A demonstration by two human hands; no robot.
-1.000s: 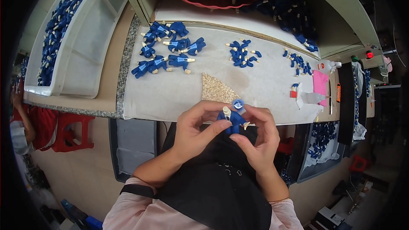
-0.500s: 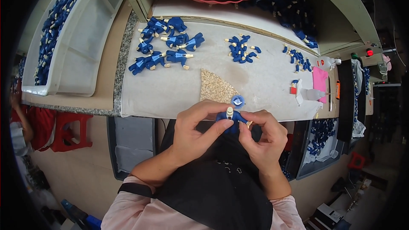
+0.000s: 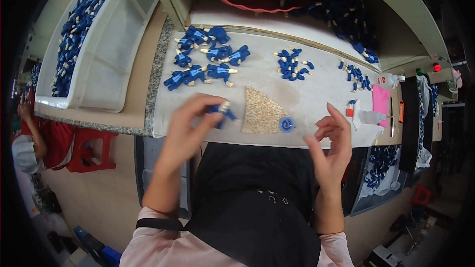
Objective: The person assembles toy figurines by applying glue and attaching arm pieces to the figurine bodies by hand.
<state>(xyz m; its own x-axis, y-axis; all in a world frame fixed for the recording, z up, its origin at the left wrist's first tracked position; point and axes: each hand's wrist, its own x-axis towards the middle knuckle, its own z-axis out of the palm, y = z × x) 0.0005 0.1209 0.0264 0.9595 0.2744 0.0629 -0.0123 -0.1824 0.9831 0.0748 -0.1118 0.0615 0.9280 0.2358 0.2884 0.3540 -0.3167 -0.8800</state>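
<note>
Between its thumb and fingers, my left hand [image 3: 190,121] grips a blue figurine body [image 3: 225,112] with a cream neck, held over the left part of the white work surface [image 3: 292,106]. My right hand [image 3: 331,143] is apart from it, above the table's front edge, fingers spread and nothing in them. Between the hands lie a wedge-shaped speckled tan mat [image 3: 260,111] and a small round blue cup [image 3: 286,124] at its right corner. Several similar figurine bodies [image 3: 217,53] lie at the back left. Small blue arm pieces [image 3: 292,64] are heaped at back centre.
A white bin [image 3: 101,69] full of blue parts stands at far left. On the right are more small blue pieces [image 3: 355,75], a pink cloth [image 3: 380,100] and a clear bottle [image 3: 373,117]. A shelf frame [image 3: 415,24] rises behind. Another person's arm [image 3: 29,123] shows at far left.
The hands have parted. My left hand has carried the figurine body left and away from me; my right hand has let go of it and moved right. The view has shifted slightly.
</note>
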